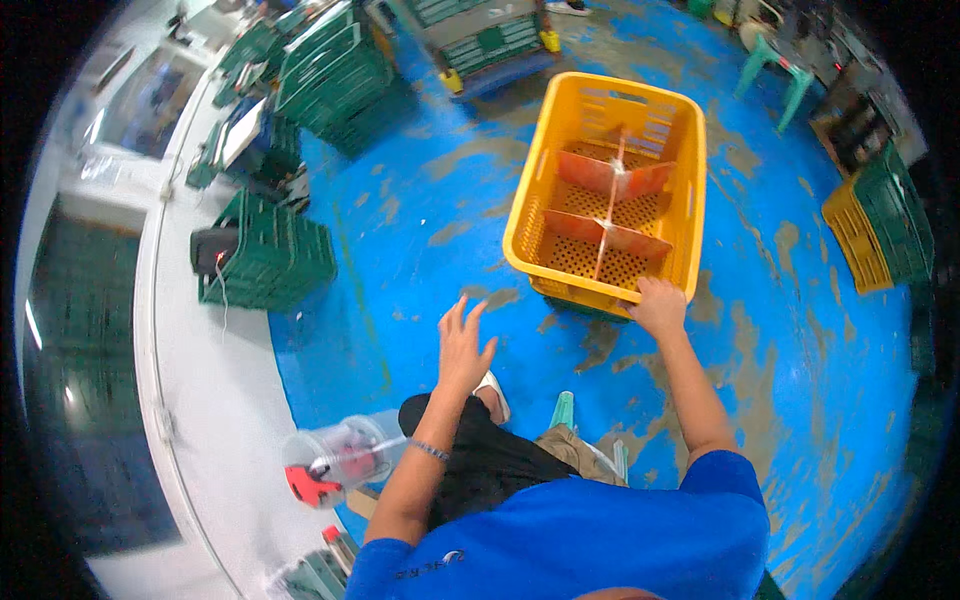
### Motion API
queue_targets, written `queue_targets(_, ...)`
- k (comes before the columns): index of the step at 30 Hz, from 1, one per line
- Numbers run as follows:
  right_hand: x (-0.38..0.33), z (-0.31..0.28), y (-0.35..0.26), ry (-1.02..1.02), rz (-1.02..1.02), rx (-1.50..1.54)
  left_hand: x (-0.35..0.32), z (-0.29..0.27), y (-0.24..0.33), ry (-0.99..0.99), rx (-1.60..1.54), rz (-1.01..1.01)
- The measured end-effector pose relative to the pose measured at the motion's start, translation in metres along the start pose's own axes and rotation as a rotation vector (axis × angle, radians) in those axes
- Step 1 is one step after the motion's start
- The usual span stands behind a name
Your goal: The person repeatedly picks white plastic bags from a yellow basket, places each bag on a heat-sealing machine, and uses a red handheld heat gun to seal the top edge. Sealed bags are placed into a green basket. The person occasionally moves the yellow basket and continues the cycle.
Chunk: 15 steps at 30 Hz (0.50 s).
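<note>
- Far left: a white ledge (205, 400) curving along the edge of the blue painted floor (420, 230), worn to brown patches in many places.
- On that ledge, low down: a clear plastic cup (335, 457) lying tilted, with red pieces inside; contents too small to name further.
- Above it, against the ledge: a stack of green crates (270, 255), with more green crates (335, 70) piled further back at upper left.
- Left of centre: left hand (463, 345), raised over bare floor, palm down, fingers spread wide and holding nothing; a thin bracelet (430, 450) around that forearm.
- Below the left hand: dark trousers over a bent knee and a light shoe (493, 392) on the floor, blue shirt sleeves at the lower edge.
- Centre right: yellow slatted crate (605, 190), standing on the floor ahead of the person, well apart from the left hand; inside, orange-brown dividers (612, 235) crossing to form compartments, each appearing bare down to the perforated base.
- At the crate's near right corner: right hand (660, 303), fingers curled over the rim and pressed together in a grip on the crate's edge.
- Upper right: a teal plastic stool (775, 72) standing well beyond the crate.
- Far right: a yellow crate and green crates (880, 225) stacked side by side near the rim of the view.
</note>
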State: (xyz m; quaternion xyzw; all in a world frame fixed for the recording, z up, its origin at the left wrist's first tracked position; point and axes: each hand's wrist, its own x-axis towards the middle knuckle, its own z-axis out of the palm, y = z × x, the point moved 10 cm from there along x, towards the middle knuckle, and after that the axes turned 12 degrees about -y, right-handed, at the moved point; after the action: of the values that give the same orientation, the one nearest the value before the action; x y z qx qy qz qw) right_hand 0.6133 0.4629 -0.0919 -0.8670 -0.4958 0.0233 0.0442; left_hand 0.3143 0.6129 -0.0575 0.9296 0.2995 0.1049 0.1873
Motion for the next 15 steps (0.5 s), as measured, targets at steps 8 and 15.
queue_targets(8, 0.005, 0.024, 0.002, -0.235, 0.148, -0.08, 0.164, 0.065, 0.025, -0.192, -0.067, -0.146)
queue_targets(15, 0.022, 0.041, -0.015, -0.207, 0.191, -0.071, 0.198, 0.027, -0.016, 0.391, -0.349, -0.066)
